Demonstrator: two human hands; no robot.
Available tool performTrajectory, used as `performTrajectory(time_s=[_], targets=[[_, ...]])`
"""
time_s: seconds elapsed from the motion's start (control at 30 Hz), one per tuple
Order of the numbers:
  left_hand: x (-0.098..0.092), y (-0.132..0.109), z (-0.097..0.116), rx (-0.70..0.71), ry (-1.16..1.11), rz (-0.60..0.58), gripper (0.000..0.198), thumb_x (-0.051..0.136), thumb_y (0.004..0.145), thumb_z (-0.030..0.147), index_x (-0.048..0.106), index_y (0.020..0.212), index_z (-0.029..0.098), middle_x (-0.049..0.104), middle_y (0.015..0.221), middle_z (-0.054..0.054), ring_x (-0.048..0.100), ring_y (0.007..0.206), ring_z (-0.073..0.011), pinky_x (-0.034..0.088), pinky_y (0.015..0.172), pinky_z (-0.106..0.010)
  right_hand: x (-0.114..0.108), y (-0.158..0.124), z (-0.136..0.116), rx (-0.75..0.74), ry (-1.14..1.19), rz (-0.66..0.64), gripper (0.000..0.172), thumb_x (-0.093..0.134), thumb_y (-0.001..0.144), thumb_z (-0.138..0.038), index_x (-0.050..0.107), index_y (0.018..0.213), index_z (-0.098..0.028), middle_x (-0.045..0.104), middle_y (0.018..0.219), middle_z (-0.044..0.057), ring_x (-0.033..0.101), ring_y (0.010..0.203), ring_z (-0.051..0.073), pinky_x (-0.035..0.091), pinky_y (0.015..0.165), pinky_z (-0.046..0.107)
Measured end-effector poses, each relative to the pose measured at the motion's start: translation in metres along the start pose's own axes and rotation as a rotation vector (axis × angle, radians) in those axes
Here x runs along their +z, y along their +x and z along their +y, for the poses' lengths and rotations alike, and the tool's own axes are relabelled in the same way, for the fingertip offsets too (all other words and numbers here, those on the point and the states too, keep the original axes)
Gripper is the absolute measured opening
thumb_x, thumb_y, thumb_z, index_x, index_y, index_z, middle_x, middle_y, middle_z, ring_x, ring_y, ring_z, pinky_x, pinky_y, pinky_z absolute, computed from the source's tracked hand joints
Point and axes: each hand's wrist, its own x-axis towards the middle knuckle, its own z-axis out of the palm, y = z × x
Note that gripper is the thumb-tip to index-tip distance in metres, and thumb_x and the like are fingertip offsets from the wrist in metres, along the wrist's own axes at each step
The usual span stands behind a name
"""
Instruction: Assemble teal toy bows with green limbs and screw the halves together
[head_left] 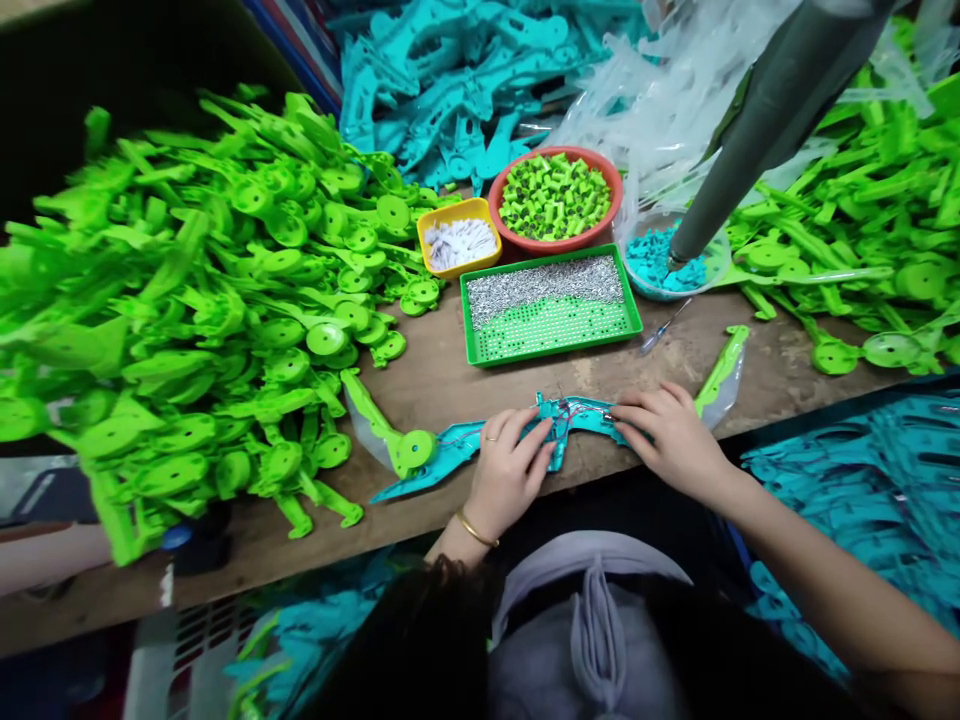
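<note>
A turquoise bow-shaped plastic shell lies on the bench in front of me, its inner side up, with thin red and dark wires running along it. At each end sits a lime green arm with a clear plastic piece; the other green arm is at the right. My left hand, wearing a ring and a bracelet, grips the shell just left of its middle. On the shell's right part, the closed fingers of my right hand press at the wires and the rim. What lies under the fingertips is hidden.
Behind the shell stand a green tray of screws, a yellow tub of white pieces, a red bowl and a clear bowl. A dark hanging tool slants overhead. Green parts pile up left; a forearm shows there.
</note>
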Motion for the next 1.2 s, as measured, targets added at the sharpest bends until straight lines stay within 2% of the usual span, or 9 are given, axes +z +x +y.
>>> performTrajectory(time_s=[0.17,0.33,0.47,0.6,0.77,0.83,1.0,1.2], targets=[[0.007,0.001,0.006,0.082,0.136,-0.044,0.028,0.058,0.089,0.036,0.068,0.109,0.019,0.062,0.122,-0.013,0.049,0.113,-0.0294,0.04,0.097,-0.049,0.004,-0.004,-0.001,-0.081,-0.138,0.081,0.022,0.052,0.092,-0.031,0.066,0.107,-0.022,0.069,0.103,0.004,0.061,0.094,0.02,0.029,0.106,0.047],[0.01,0.001,0.008,0.091,0.132,-0.04,0.036,0.057,0.089,0.041,0.065,0.116,0.017,0.063,0.122,-0.013,0.049,0.115,-0.0283,0.038,0.099,-0.046,0.007,-0.003,-0.008,-0.123,-0.214,0.202,0.019,0.054,0.091,-0.03,0.067,0.1,-0.02,0.07,0.099,0.004,0.061,0.09,0.019,0.03,0.104,0.044],[0.014,0.002,0.008,0.118,0.151,-0.04,0.037,0.059,0.088,0.041,0.064,0.118,0.018,0.065,0.121,-0.011,0.05,0.114,-0.0272,0.036,0.101,-0.045,0.014,0.001,-0.017,-0.088,-0.21,0.257,0.014,0.055,0.089,-0.025,0.067,0.096,-0.021,0.07,0.097,0.003,0.06,0.091,0.019,0.03,0.104,0.043],[0.016,0.002,0.008,0.12,0.156,-0.038,0.035,0.06,0.088,0.039,0.065,0.117,0.02,0.065,0.12,-0.01,0.05,0.114,-0.0265,0.036,0.101,-0.044,0.019,0.005,-0.023,0.029,-0.032,0.245,0.009,0.057,0.087,-0.02,0.065,0.084,-0.021,0.069,0.092,0.002,0.059,0.091,0.018,0.032,0.101,0.04],[0.016,0.003,0.008,0.114,0.15,-0.034,0.034,0.059,0.088,0.037,0.065,0.116,0.019,0.065,0.118,-0.01,0.051,0.111,-0.0261,0.037,0.1,-0.044,0.021,0.011,-0.024,0.204,0.142,0.163,0.009,0.058,0.085,-0.02,0.061,0.077,-0.02,0.066,0.09,0.002,0.057,0.09,0.02,0.036,0.087,0.037],[0.016,0.003,0.008,0.103,0.143,-0.043,0.034,0.059,0.088,0.037,0.065,0.116,0.02,0.065,0.118,-0.01,0.051,0.111,-0.0258,0.037,0.101,-0.045,0.021,0.012,-0.025,0.228,0.108,0.148,0.008,0.057,0.086,-0.022,0.061,0.079,-0.02,0.066,0.09,0.003,0.057,0.09,0.02,0.036,0.085,0.037],[0.016,0.003,0.008,0.093,0.128,-0.053,0.034,0.059,0.088,0.036,0.064,0.117,0.02,0.065,0.119,-0.011,0.05,0.113,-0.0262,0.036,0.102,-0.046,0.02,0.013,-0.028,0.171,-0.093,0.146,0.017,0.054,0.089,-0.032,0.063,0.089,-0.018,0.067,0.095,0.006,0.056,0.094,0.023,0.032,0.096,0.04],[0.016,0.008,0.01,0.071,0.119,-0.031,0.035,0.057,0.088,0.036,0.063,0.116,0.016,0.063,0.12,-0.012,0.05,0.114,-0.0266,0.035,0.104,-0.045,0.02,0.024,-0.033,0.159,-0.168,0.069,0.012,0.05,0.087,-0.025,0.061,0.084,-0.018,0.064,0.087,0.006,0.055,0.091,0.023,0.032,0.096,0.039]])
